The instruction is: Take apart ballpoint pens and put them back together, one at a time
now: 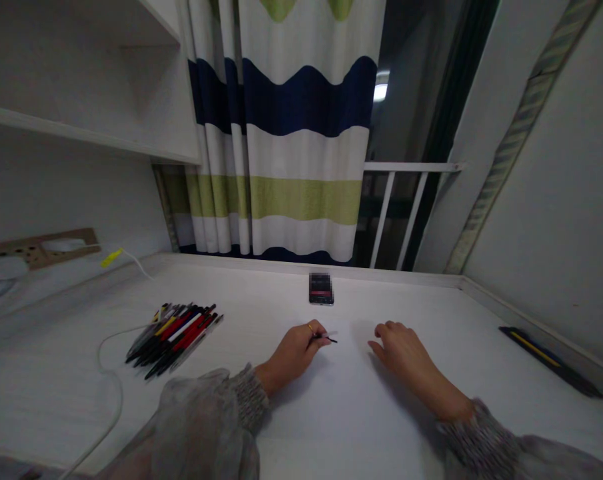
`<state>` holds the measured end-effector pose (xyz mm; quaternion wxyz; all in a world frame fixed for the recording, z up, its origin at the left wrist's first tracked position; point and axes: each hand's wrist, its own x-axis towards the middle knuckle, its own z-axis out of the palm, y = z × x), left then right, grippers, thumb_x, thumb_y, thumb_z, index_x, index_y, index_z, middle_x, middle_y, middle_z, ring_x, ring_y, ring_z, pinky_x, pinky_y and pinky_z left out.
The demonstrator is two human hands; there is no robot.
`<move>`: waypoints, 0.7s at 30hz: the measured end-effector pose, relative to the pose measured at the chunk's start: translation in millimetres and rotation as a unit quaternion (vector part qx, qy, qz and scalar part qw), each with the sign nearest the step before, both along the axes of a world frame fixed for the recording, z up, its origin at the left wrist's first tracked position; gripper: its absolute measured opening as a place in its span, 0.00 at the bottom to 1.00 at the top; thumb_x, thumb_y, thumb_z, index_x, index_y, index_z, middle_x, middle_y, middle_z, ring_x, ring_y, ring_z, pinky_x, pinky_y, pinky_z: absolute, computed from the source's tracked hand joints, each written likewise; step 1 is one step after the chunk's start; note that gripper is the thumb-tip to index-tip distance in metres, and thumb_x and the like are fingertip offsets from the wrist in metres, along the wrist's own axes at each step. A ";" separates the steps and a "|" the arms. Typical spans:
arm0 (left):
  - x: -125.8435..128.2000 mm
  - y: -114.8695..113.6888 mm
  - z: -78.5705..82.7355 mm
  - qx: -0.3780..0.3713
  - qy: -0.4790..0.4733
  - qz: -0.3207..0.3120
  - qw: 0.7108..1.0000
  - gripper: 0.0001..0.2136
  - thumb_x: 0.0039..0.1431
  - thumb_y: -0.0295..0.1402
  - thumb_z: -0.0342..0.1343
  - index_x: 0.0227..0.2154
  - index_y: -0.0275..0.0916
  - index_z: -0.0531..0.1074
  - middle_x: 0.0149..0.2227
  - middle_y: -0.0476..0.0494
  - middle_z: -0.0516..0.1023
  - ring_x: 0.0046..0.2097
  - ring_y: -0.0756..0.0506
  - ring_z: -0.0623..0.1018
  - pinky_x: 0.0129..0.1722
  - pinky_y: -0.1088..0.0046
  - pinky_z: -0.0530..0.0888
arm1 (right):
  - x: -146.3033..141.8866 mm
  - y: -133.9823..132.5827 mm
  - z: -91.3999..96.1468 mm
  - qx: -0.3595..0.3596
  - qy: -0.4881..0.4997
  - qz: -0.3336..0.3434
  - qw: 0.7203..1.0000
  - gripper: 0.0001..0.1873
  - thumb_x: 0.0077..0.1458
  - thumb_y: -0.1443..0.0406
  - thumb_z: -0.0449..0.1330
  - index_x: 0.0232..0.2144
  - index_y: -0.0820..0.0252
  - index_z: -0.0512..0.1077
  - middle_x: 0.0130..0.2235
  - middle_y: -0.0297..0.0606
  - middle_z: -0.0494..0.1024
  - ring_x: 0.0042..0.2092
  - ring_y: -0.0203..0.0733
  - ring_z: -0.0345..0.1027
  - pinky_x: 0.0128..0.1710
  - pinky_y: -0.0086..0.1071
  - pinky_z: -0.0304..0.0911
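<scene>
My left hand (294,353) is closed in a pinch over the middle of the white desk, a ring on one finger. Between its fingertips is a thin dark pen-like stick (333,341), its end poking out to the right beside a pale, see-through part; most of it is hidden by the fingers. My right hand (406,350) hovers to the right, apart from the left, with fingers loosely bent, thumb spread and nothing visible in them. A pile of several pens (178,338), black, red, white and clear, lies left of my left hand.
A phone (321,289) lies at the back of the desk (381,433). Along the right edge rests a long black object with a yellow strip (551,361). A white cable (118,393) runs down the left side. A power strip (36,250) and shelf (81,137) are at left.
</scene>
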<state>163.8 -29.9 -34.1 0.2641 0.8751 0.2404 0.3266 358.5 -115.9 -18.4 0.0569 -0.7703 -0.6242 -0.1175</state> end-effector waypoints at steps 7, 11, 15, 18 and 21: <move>-1.2 -1.5 -0.3 0.009 -0.018 -0.001 1.000 0.02 0.53 0.29 0.52 0.28 0.37 0.68 0.25 0.52 0.71 0.29 0.52 0.70 0.30 0.78 0.65 | 2.9 -1.9 -6.0 -0.098 -0.058 -0.019 0.993 0.13 0.49 0.70 0.49 0.31 0.67 0.73 0.34 0.50 0.76 0.39 0.50 0.68 0.35 0.38 0.56; -0.8 -1.1 -0.9 0.011 -0.023 -0.003 1.000 0.02 0.52 0.29 0.53 0.28 0.36 0.68 0.26 0.52 0.71 0.29 0.52 0.70 0.30 0.78 0.65 | -0.5 0.6 -7.4 -0.074 -0.037 0.002 0.997 0.13 0.48 0.72 0.48 0.29 0.68 0.73 0.32 0.50 0.76 0.37 0.49 0.69 0.35 0.38 0.57; -0.4 -2.6 -0.3 0.012 -0.021 -0.011 1.000 0.02 0.51 0.29 0.54 0.29 0.36 0.69 0.26 0.51 0.72 0.29 0.51 0.70 0.31 0.78 0.66 | -10.1 1.4 -3.3 0.002 0.083 0.122 0.989 0.11 0.51 0.70 0.49 0.28 0.65 0.71 0.30 0.43 0.75 0.34 0.42 0.67 0.35 0.33 0.59; -0.7 -4.0 0.1 0.011 -0.021 -0.022 0.999 0.02 0.52 0.29 0.53 0.29 0.37 0.69 0.27 0.51 0.73 0.30 0.51 0.71 0.32 0.78 0.66 | -20.3 -1.8 -1.9 0.043 0.160 0.204 0.965 0.09 0.52 0.68 0.50 0.29 0.62 0.70 0.29 0.39 0.74 0.32 0.38 0.66 0.33 0.30 0.59; -1.6 -4.4 -0.4 0.007 -0.023 -0.029 0.999 0.03 0.52 0.29 0.53 0.31 0.37 0.68 0.29 0.50 0.74 0.30 0.51 0.72 0.32 0.77 0.67 | -27.9 -5.1 -2.6 0.068 0.180 0.237 0.952 0.08 0.52 0.67 0.50 0.29 0.62 0.69 0.28 0.38 0.73 0.32 0.38 0.65 0.32 0.31 0.60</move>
